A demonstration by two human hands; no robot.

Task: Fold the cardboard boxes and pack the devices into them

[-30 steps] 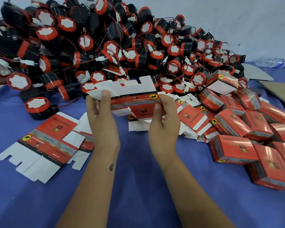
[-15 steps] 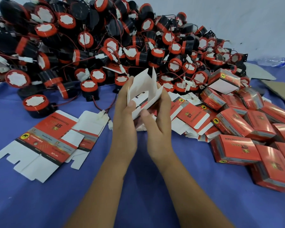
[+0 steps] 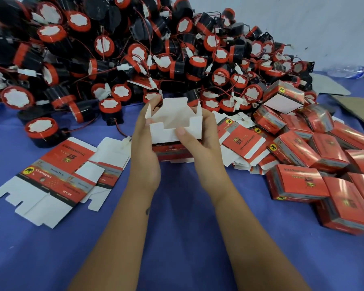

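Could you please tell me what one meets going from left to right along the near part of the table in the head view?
Flat unfolded box blanks → left hand → half-folded box held open → right hand → loose stack of flat blanks → heap of closed red boxes.

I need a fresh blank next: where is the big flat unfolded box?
In the head view the flat unfolded box lies on the blue cloth at lower left, left of the left hand, below the device pile.
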